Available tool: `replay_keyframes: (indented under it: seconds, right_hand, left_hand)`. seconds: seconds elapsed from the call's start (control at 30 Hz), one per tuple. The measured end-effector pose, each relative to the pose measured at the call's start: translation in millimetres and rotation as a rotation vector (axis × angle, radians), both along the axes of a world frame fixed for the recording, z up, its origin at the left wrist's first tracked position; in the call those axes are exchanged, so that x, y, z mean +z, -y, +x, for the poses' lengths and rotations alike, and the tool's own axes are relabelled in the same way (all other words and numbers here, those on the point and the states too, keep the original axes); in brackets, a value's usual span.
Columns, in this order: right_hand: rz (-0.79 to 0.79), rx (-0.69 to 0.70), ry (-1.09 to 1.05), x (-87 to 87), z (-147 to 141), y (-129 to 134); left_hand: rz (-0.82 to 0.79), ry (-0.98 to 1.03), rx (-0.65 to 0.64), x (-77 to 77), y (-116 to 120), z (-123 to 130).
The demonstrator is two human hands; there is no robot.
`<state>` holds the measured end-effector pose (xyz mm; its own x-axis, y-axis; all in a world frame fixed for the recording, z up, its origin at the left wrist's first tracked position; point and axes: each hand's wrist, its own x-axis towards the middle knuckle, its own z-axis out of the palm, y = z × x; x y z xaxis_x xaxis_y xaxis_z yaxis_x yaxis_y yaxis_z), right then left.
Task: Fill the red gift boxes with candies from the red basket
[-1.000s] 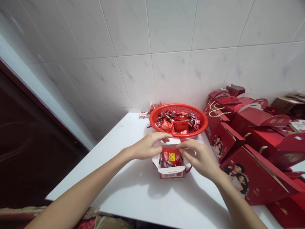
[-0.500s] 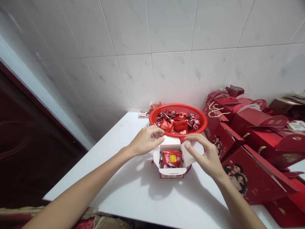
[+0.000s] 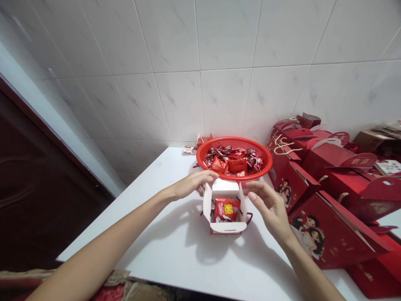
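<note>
A small gift box (image 3: 228,227), white inside with its top flaps raised, stands on the white table (image 3: 156,246). In it lies a red candy packet (image 3: 227,210) with yellow print, with dark bits around it. My left hand (image 3: 196,182) is at the box's left flap (image 3: 207,200), fingers stretched toward the back flap (image 3: 224,185); its thumb is partly hidden. On the other side my right hand (image 3: 270,205) has its thumb and fingers apart, fingertips beside the right flap (image 3: 243,196). I cannot tell whether they touch it. Neither hand grips anything.
Behind the box sits a red plastic basket (image 3: 266,167) full of wrapped sweets (image 3: 230,161). Red gift boxes (image 3: 335,234) with rope handles crowd the right side. Small printed cards (image 3: 189,150) lie at the back against the tiled wall (image 3: 225,100). A cardboard carton (image 3: 147,291) is below the front edge.
The right flap, earlier spread outward under my right hand, now stands nearly upright. My left hand has dropped slightly, to the outside of the left flap, which has also swung up.
</note>
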<state>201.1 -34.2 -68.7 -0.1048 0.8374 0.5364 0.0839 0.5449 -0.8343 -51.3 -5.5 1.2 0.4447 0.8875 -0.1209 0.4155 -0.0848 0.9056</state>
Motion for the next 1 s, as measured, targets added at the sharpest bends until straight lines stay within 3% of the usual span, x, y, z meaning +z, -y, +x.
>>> replay_keyframes:
  seconds: [0.13, 0.4, 0.6, 1.0]
  right_hand:
    - [0.041, 0.079, 0.121, 0.8, -4.7, 5.6]
    - [-0.025, 0.141, 0.211, -1.1, -6.5, 6.4]
    - [-0.081, 0.218, 0.187, -0.9, -7.1, 8.2]
    - [0.029, 0.104, 0.189, 2.6, 0.5, 14.4]
  left_hand:
    - [-0.161, 0.158, -0.003, -3.2, 1.6, 1.9]
    - [-0.017, 0.027, 0.056, -17.2, 6.3, 10.9]
    - [-0.010, 0.033, -0.092, -16.5, 6.7, 10.8]
    - [0.110, -0.049, -0.121, -14.8, 13.0, 15.3]
